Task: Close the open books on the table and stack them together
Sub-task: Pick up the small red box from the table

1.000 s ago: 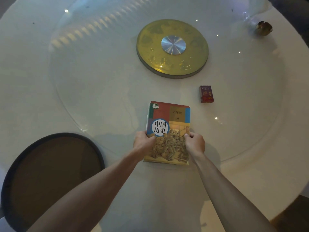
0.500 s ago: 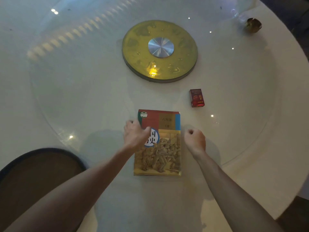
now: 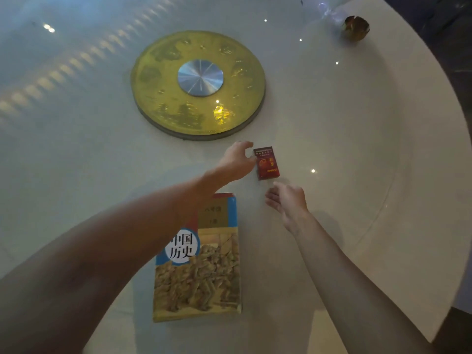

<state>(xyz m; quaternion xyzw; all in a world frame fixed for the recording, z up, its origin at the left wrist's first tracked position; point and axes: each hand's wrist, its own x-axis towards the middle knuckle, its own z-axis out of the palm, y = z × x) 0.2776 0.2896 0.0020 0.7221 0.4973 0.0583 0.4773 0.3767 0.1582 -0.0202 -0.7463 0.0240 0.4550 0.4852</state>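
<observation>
While the closed history book [image 3: 201, 267] lies flat, cover up, at 6 o'clock on the table [image 3: 357, 149], both hands are past it, around the small red box [image 3: 266, 162] toward 1 o'clock of the book. Left hand [image 3: 236, 160] reaches across the book's top corner, fingers curled at the box's left edge, touching or just beside it, can't tell which; not gripping yet. Right hand [image 3: 287, 200] hangs loose and empty, palm turned in, just below the box. Book looks parked near the table edge as the finished stack; only its top cover shows, no open book visible. Gold disc [image 3: 163, 80] sits at 12 o'clock, well apart; a small dark object [image 3: 355, 28] rests at 2 o'clock.
</observation>
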